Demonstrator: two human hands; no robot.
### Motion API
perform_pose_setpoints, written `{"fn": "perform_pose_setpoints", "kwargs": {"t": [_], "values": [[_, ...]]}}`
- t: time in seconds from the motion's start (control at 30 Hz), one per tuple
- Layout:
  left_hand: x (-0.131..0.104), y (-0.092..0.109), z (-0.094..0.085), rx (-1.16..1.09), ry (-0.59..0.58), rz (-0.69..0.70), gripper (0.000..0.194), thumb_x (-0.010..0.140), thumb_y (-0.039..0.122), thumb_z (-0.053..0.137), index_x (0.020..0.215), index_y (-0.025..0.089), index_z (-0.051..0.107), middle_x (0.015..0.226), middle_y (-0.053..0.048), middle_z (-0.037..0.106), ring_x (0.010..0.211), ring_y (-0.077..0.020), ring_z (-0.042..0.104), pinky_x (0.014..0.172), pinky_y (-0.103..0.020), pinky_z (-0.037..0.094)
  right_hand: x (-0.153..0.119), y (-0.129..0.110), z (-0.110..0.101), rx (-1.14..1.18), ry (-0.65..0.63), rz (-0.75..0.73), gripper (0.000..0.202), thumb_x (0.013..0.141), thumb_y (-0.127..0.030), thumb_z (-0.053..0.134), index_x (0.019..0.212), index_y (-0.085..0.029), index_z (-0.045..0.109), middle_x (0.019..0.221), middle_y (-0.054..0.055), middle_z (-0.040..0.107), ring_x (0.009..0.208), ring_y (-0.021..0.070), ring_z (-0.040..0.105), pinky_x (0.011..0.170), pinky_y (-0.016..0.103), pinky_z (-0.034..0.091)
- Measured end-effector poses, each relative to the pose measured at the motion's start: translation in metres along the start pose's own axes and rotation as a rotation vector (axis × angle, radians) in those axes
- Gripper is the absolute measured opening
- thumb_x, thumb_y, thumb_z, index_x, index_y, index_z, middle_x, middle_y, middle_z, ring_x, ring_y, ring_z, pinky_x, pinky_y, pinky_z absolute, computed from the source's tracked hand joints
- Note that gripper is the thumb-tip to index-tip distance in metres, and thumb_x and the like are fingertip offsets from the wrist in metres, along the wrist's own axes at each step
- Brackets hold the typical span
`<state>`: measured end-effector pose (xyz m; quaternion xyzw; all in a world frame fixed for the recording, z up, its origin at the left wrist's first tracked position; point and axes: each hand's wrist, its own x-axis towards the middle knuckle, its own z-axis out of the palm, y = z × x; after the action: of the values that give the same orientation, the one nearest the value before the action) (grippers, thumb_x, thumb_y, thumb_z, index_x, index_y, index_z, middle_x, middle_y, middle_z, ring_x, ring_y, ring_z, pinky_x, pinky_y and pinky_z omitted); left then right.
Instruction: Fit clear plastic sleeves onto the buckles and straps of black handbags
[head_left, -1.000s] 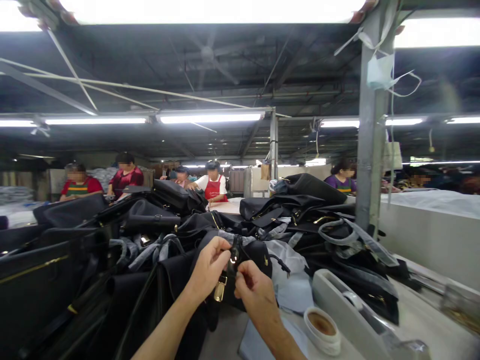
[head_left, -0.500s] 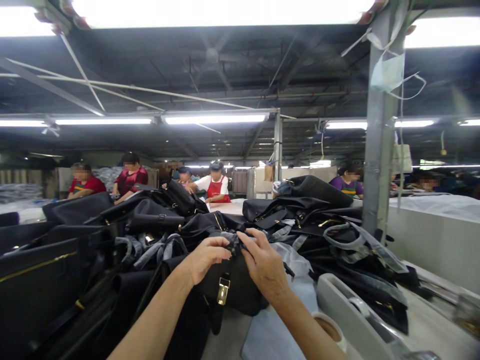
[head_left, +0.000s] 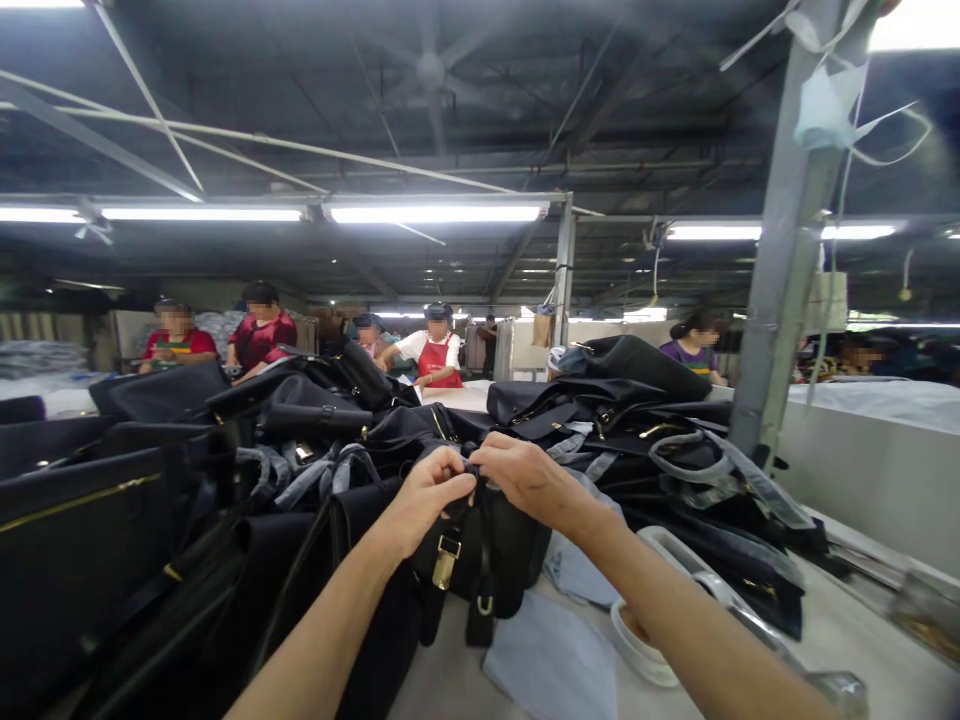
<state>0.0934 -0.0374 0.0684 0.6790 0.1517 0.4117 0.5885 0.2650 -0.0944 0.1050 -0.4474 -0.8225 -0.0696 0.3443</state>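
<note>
A black bag [head_left: 514, 545] stands in front of me, with a gold buckle [head_left: 446, 562] on its front. My left hand [head_left: 427, 500] pinches a black strap at the bag's top, thumb and fingers together. Right beside it, my right hand [head_left: 525, 478] has its fingertips closed on the same strap. A black tag with a small gold ring [head_left: 484, 605] hangs below the hands. The exact spot between the fingertips is partly hidden.
Black bags [head_left: 82, 520] are piled left and ahead. A light blue cloth [head_left: 555, 655], a round white container [head_left: 645, 650] and a grey tray [head_left: 667, 545] lie at right. A metal post [head_left: 784, 260] stands beyond. People work across the table.
My right hand has turned and lowered, its fingers now closed beside my left. The strap with the black tag now hangs in front of the bag. The view has tilted slightly.
</note>
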Motion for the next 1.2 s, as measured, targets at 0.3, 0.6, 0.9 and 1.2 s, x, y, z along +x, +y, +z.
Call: {"fn": "perform_pose_setpoints", "kwargs": {"t": [0.3,0.6,0.9,1.2], "values": [[-0.022,-0.029,0.003,0.243,0.180,0.124,0.006,0.075,0.020,0.061,0.072,0.018,0.057,0.064,0.002,0.056,0.061,-0.0118,0.050,0.059,-0.021,0.038,-0.007,0.031,0.019,0.669,0.346,0.485,0.023,0.083,-0.043,0.057,0.080,-0.020,0.056,0.068,-0.001,0.059,0.049,0.0127,0.058,0.052,0.027,0.053],[0.010,-0.018,0.009,0.282,0.099,0.022,0.068,0.073,0.014,0.058,0.140,0.018,0.049,0.072,0.003,0.065,0.054,-0.0107,0.055,0.052,-0.021,0.043,-0.044,0.026,-0.024,1.067,0.432,0.550,0.037,0.077,-0.060,0.058,0.080,-0.023,0.057,0.048,-0.011,0.019,0.039,0.0091,0.017,0.034,0.020,0.019],[0.026,-0.012,0.005,0.023,0.063,-0.232,0.074,0.077,0.015,0.059,0.148,0.018,0.036,0.083,-0.008,0.075,0.075,-0.0209,0.072,0.071,-0.032,0.055,-0.139,0.019,-0.012,0.883,-0.425,0.909,0.032,0.079,-0.046,0.062,0.082,-0.015,0.065,0.043,-0.008,0.043,0.033,0.0052,0.027,0.033,0.018,0.020],[0.039,-0.017,0.010,-0.087,-0.031,-0.205,0.038,0.078,0.047,0.068,0.090,0.011,0.066,0.096,-0.015,0.072,0.090,-0.0241,0.068,0.082,-0.034,0.049,-0.138,-0.010,0.071,0.388,-0.336,0.739,0.021,0.089,-0.025,0.046,0.092,-0.018,0.066,0.087,0.007,0.071,0.079,0.0190,0.066,0.071,0.028,0.050]]}}
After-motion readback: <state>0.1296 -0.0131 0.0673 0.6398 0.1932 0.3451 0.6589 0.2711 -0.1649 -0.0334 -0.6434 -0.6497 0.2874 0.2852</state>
